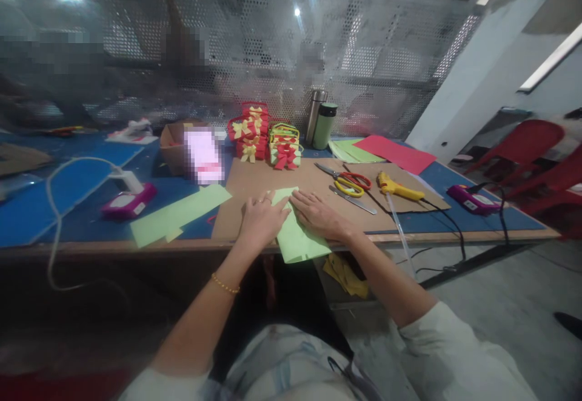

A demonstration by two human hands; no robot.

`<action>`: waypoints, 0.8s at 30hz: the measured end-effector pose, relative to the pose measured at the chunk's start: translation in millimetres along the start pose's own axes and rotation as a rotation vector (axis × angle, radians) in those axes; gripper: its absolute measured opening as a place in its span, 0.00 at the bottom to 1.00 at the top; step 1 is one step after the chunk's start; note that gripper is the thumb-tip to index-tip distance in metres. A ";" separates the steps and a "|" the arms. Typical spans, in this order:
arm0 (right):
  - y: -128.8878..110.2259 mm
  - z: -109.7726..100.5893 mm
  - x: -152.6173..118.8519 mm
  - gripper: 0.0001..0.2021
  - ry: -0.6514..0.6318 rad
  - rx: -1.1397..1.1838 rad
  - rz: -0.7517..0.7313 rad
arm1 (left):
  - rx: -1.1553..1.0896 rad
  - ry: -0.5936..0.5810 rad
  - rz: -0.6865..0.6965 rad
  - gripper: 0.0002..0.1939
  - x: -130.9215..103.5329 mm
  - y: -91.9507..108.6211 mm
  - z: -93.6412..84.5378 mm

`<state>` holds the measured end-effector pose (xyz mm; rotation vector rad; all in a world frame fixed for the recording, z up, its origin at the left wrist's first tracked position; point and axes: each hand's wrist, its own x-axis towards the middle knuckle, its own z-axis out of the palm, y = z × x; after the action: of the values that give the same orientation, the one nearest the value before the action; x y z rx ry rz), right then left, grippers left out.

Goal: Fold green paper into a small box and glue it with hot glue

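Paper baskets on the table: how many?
2: a red paper basket and a green paper basket beside it, both behind the cardboard mat. Others may be hidden behind them.

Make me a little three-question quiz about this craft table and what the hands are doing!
1. True or false: both hands rest flat on the light green paper.
2. What lies nearest the right hand: A) the scissors, B) the green flask, C) the red paper?
3. Fill in: the yellow glue gun lies on the ____ board.

Key: 1 true, the left hand presses it too; 2 A; 3 cardboard.
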<state>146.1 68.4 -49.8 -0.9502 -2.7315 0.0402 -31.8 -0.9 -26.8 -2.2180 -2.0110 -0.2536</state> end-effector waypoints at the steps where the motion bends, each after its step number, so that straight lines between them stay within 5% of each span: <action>1: -0.5 -0.2 0.0 0.26 -0.004 -0.008 0.001 | 0.002 -0.006 -0.001 0.24 0.1 0.0 0.1; 24: -8.9 -1.0 -15.0 0.27 0.034 0.034 -0.032 | 0.018 -0.034 -0.005 0.28 1.1 -0.3 -5.1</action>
<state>152.3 52.2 -51.3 -0.8895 -2.7052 0.0643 -32.1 -0.9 -21.6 -2.2212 -2.0285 -0.1983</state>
